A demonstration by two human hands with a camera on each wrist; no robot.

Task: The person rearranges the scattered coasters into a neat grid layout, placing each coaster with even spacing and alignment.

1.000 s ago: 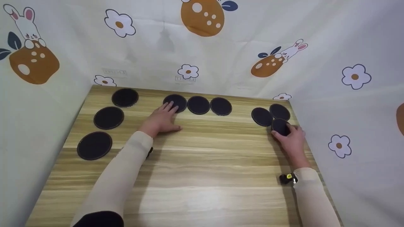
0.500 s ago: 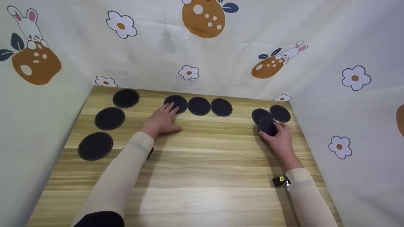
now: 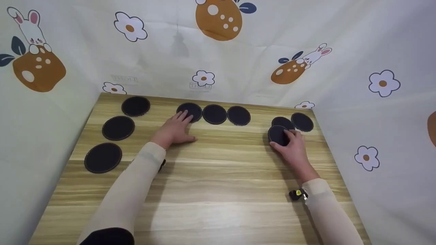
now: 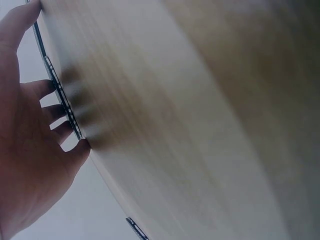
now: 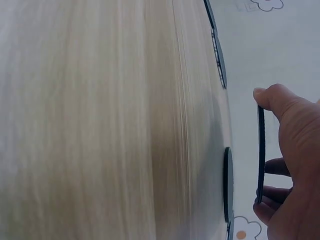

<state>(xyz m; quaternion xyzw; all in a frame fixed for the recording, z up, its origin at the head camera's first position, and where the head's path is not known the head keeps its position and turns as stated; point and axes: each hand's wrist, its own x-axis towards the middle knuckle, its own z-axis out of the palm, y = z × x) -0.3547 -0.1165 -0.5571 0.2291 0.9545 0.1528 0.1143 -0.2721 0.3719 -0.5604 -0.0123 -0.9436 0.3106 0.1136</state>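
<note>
My right hand [image 3: 293,146] pinches a round black coaster [image 3: 278,135] by its edges, thumb on one side and fingers on the other. In the right wrist view the held coaster [image 5: 261,152] is raised off the wooden table, with a gap below it. From the head it overlaps another black coaster [image 3: 282,121] lying on the table; a second one [image 3: 302,121] lies just right of that. My left hand [image 3: 174,129] has its fingers spread, fingertips resting on the leftmost coaster [image 3: 184,108] of a row of three along the back edge.
The row continues with a middle coaster [image 3: 214,114] and a right one [image 3: 238,115]. Down the table's left side lie three more coasters, a back [image 3: 135,105], a middle [image 3: 118,128] and a front one [image 3: 103,157]. Printed cloth [image 3: 238,68] walls the wooden table [image 3: 218,183] at back and sides.
My right hand has lifted the front coaster of the right-hand group and carried it left, over the neighbouring coaster. The left hand stays in place.
</note>
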